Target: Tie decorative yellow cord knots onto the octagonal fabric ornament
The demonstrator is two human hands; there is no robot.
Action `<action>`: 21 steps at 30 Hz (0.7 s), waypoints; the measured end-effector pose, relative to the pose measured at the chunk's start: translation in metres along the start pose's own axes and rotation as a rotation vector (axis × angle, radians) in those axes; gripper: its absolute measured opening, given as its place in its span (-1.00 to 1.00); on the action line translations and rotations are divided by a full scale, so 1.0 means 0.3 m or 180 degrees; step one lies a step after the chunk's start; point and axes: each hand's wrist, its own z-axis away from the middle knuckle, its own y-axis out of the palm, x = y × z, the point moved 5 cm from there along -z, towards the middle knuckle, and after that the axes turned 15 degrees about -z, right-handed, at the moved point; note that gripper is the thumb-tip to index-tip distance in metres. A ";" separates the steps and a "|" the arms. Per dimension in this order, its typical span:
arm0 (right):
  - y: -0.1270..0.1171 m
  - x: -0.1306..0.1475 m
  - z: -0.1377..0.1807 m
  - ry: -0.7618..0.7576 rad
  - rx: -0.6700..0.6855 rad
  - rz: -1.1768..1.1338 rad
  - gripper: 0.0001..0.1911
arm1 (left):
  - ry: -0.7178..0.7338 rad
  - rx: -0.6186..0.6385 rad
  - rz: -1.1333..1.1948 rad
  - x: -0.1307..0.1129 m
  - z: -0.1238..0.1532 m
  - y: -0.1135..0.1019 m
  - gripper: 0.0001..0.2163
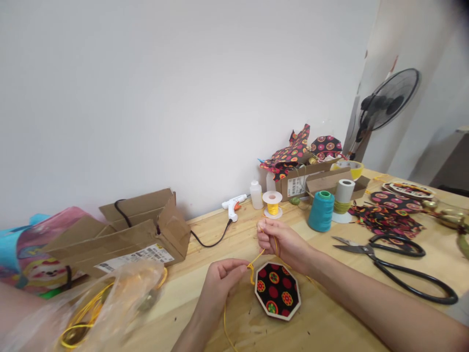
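Observation:
A yellow cord (258,257) runs between my two hands above the wooden table. My left hand (226,277) pinches it at a small looped knot between thumb and forefinger, and a loose length hangs down past the wrist. Higher and to the right, my right hand (280,238) is closed on the cord, its fingertips curled around it. Just below the hands lies an octagonal piece (277,292) with a pale rim and black fabric patterned in red, orange and green. The knot sits close to its upper left edge; whether the cord is fastened to it I cannot tell.
Large black-handled scissors (394,261) lie at right, near a teal thread spool (321,211) and fabric scraps (388,220). A yellow cord spool (272,205) and a glue gun (233,207) stand behind. At left are a cardboard box (135,237) and a plastic bag (128,288).

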 end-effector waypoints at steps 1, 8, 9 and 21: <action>0.001 -0.001 0.001 0.0022 0.0023 0.0008 -0.89 | -0.0016 0.0025 -0.0043 0.001 -0.001 0.001 -0.81; 0.045 -0.019 0.026 0.0341 0.0278 -0.0004 -0.86 | 0.0196 -0.0040 -0.0665 0.005 -0.024 -0.006 -0.85; 0.052 -0.022 0.030 0.0423 0.0338 -0.0014 -0.86 | 0.0271 -0.0063 -0.0824 0.003 -0.026 -0.008 -0.84; 0.017 0.025 0.005 0.0097 0.0255 -0.0463 -0.92 | 0.0441 -0.0105 -0.0818 0.015 -0.025 -0.018 -0.81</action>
